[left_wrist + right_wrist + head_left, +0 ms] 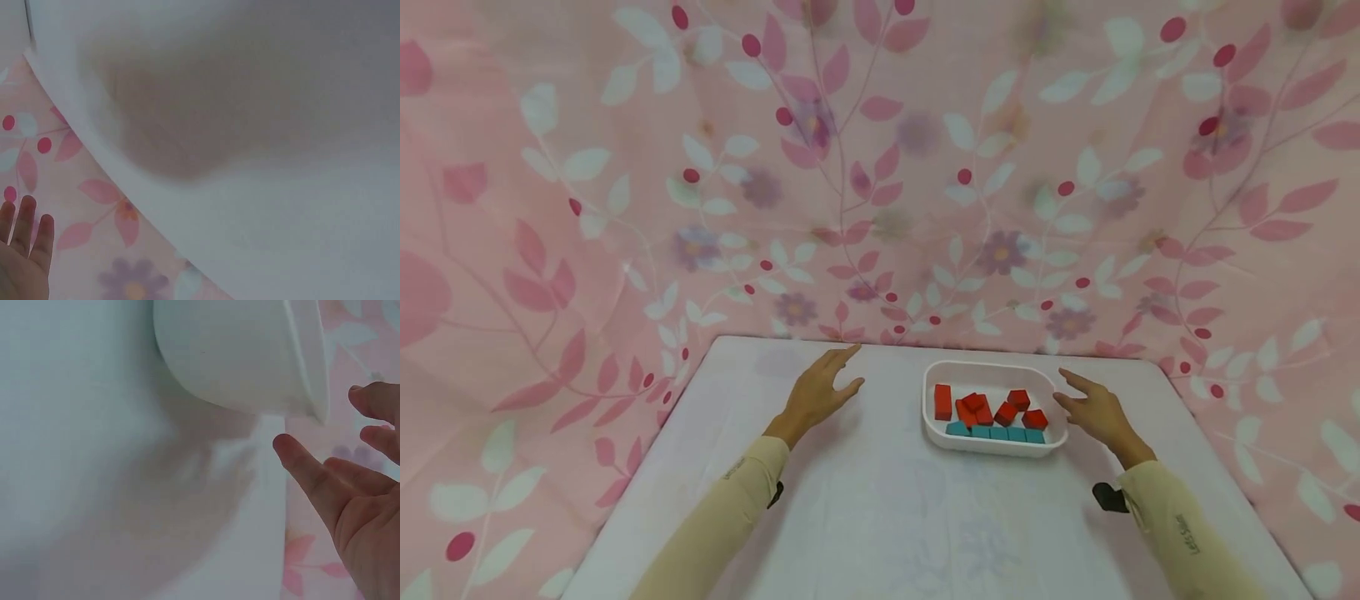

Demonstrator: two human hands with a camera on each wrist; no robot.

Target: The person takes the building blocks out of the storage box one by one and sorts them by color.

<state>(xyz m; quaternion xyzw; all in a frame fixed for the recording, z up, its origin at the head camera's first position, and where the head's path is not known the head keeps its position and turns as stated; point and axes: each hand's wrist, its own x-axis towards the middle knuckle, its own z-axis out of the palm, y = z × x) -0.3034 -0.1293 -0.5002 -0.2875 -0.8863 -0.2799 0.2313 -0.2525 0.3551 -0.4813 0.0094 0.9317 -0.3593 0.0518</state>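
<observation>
- left hand (815, 393) flat over the table (865, 517), holding nothing; mostly cut off in its wrist view
- right hand (1096, 410) spread, empty, beside the smooth white tray (992, 372); red and teal blocks (992, 410) inside, hidden at the wrist

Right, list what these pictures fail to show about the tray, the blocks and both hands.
- Teal blocks: head view, partly hidden by the tray near wall; count unsure.
- Red blocks: piled, some covered.
- Tray contents: right wrist view shows only the outer wall.
- Left hand: left wrist view, cut off by the edge.
- Right hand: contact with tray unclear.
</observation>
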